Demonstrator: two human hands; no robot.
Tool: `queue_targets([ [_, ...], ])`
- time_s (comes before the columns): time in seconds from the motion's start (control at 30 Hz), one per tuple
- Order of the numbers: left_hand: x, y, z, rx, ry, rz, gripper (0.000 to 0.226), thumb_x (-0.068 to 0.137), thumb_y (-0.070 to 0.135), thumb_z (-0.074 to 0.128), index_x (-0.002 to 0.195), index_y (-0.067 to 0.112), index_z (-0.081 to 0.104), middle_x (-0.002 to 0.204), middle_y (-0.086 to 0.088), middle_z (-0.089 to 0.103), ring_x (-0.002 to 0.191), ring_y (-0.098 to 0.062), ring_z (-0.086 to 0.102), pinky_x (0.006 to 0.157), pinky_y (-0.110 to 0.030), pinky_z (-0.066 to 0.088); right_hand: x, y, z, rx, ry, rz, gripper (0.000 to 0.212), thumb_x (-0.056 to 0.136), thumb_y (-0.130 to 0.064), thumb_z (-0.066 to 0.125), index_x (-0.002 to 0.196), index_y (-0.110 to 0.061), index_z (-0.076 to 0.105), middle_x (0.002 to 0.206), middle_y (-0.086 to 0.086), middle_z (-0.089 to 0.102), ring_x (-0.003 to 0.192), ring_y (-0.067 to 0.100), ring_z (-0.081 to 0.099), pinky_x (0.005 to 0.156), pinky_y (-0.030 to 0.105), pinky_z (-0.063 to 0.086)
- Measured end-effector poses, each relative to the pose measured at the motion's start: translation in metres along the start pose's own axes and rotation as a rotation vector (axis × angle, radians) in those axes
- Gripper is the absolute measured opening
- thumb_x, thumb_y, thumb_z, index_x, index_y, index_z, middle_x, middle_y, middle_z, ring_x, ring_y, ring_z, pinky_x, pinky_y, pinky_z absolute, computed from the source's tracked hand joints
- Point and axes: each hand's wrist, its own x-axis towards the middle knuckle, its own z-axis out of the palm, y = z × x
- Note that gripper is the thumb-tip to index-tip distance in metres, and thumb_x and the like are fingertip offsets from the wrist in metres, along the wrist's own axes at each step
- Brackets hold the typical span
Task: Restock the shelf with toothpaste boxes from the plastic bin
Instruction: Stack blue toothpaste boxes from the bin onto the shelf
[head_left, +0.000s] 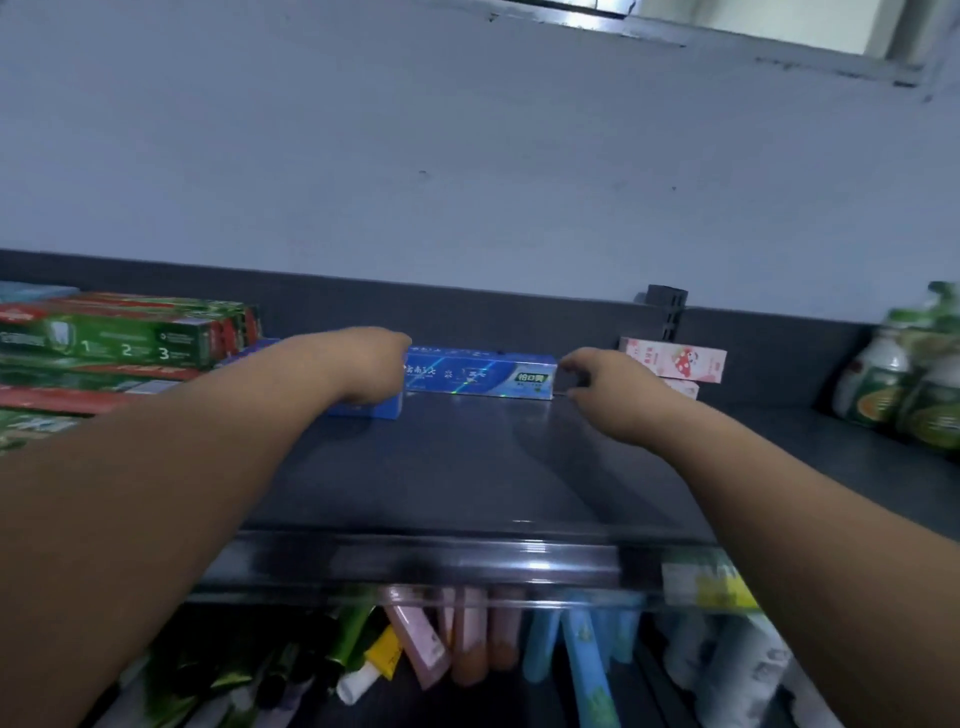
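**Both hands at 1 blue box on the top shelf**

Head view. Flat on the dark shelf (467, 467), lengthwise along the back panel: 1 blue toothpaste box (480, 376), print mostly too small to read. At its left end, the left hand (363, 364), seen from the back, fingers hidden behind it. Cannot tell whether gripping the box or merely touching it. Under that hand and largely covered by it, a 2nd blue box (366, 409), only its near corner showing.

At the right end, just beside the box, the right hand (608, 387), finger and thumb curled with a gap between them. Blurred, so cannot tell whether in contact with the box.

Left of the arms, a stack of green-and-red boxes (124, 343), cut off by the frame edge. Behind the right hand, 2 pink boxes (675, 361), the lower 1 mostly hidden. Far right, green-labelled bottles (904, 384), smeared and cut off. Below the shelf's front rail, blurred tubes (467, 639), labels unreadable.
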Motion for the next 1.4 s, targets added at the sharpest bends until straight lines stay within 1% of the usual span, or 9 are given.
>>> queue_targets([
  [0.2, -0.038, 0.130, -0.010, -0.165, 0.120, 0.354, 0.039, 0.094, 0.021, 0.047, 0.133, 0.012, 0.046, 0.131, -0.006, 0.054, 0.108, -0.026, 0.054, 0.091, -0.034, 0.046, -0.058, 0.052, -0.035, 0.010, 0.056, 0.066, 0.045, 0.094, -0.012, 0.048, 0.138, -0.021, 0.050, 0.141, 0.004, 0.052, 0.124, 0.025, 0.051, 0.099, 0.033, 0.043],
  [0.4, -0.088, 0.277, 0.005, -0.311, 0.199, 0.641, 0.056, 0.094, 0.031, 0.052, 0.146, 0.024, 0.034, 0.150, -0.002, 0.039, 0.134, -0.024, 0.040, 0.107, -0.031, 0.035, -0.153, 0.155, -0.100, -0.114, 0.181, 0.172, 0.043, 0.095, -0.019, 0.052, 0.138, -0.018, 0.048, 0.142, 0.007, 0.050, 0.127, 0.026, 0.049, 0.103, 0.036, 0.041],
  [0.6, -0.145, 0.437, 0.062, -0.390, 0.128, 0.856, 0.042, 0.092, 0.027, 0.055, 0.133, 0.022, 0.050, 0.133, -0.003, 0.054, 0.122, -0.026, 0.050, 0.095, -0.034, 0.043, -0.289, 0.288, -0.133, -0.218, 0.175, 0.354, 0.040, 0.092, -0.021, 0.054, 0.133, -0.019, 0.052, 0.133, 0.009, 0.052, 0.121, 0.030, 0.051, 0.097, 0.039, 0.044],
  [0.67, -0.161, 0.487, 0.089, -0.385, 0.072, 0.887, 0.046, 0.093, 0.027, 0.055, 0.137, 0.022, 0.047, 0.138, -0.004, 0.050, 0.125, -0.026, 0.048, 0.098, -0.032, 0.041, -0.331, 0.327, -0.132, -0.231, 0.147, 0.425, 0.039, 0.092, -0.024, 0.054, 0.131, -0.020, 0.053, 0.129, 0.009, 0.054, 0.118, 0.030, 0.052, 0.095, 0.038, 0.044],
  [0.77, -0.181, 0.551, 0.130, -0.344, -0.036, 0.918, 0.047, 0.091, 0.026, 0.056, 0.136, 0.022, 0.046, 0.135, -0.005, 0.049, 0.119, -0.027, 0.050, 0.093, -0.032, 0.042, -0.382, 0.382, -0.122, -0.254, 0.067, 0.500, 0.047, 0.092, -0.019, 0.054, 0.138, -0.019, 0.046, 0.139, 0.011, 0.048, 0.124, 0.031, 0.047, 0.099, 0.039, 0.042],
  [0.9, -0.198, 0.609, 0.174, -0.301, -0.148, 0.949, 0.049, 0.092, 0.028, 0.055, 0.139, 0.023, 0.042, 0.135, -0.004, 0.049, 0.118, -0.026, 0.050, 0.092, -0.032, 0.043, -0.431, 0.441, -0.105, -0.264, -0.006, 0.548, 0.043, 0.092, -0.016, 0.054, 0.134, -0.015, 0.050, 0.133, 0.011, 0.050, 0.119, 0.031, 0.050, 0.092, 0.039, 0.044],
  [1.13, -0.209, 0.661, 0.253, -0.189, -0.327, 0.983, 0.052, 0.092, 0.028, 0.055, 0.141, 0.020, 0.039, 0.140, -0.006, 0.045, 0.122, -0.027, 0.048, 0.098, -0.039, 0.044, -0.487, 0.507, -0.050, -0.189, -0.146, 0.714, 0.049, 0.093, -0.022, 0.055, 0.140, -0.018, 0.044, 0.139, 0.010, 0.045, 0.122, 0.031, 0.048, 0.097, 0.040, 0.044],
  [1.27, -0.214, 0.684, 0.293, -0.180, -0.431, 0.995, 0.044, 0.093, 0.028, 0.053, 0.134, 0.014, 0.044, 0.134, -0.009, 0.048, 0.115, -0.028, 0.053, 0.095, -0.044, 0.046, -0.510, 0.529, -0.017, -0.127, -0.169, 0.807, 0.048, 0.094, -0.019, 0.054, 0.140, -0.016, 0.043, 0.141, 0.011, 0.043, 0.122, 0.032, 0.048, 0.096, 0.038, 0.044],
  [1.4, -0.224, 0.706, 0.333, -0.230, -0.542, 0.991, 0.056, 0.093, 0.034, 0.054, 0.144, 0.022, 0.036, 0.143, -0.006, 0.044, 0.122, -0.026, 0.049, 0.093, -0.032, 0.044, -0.534, 0.555, 0.016, -0.073, -0.188, 0.948, 0.048, 0.094, -0.020, 0.053, 0.141, -0.015, 0.041, 0.139, 0.013, 0.044, 0.120, 0.032, 0.050, 0.093, 0.037, 0.044],
])
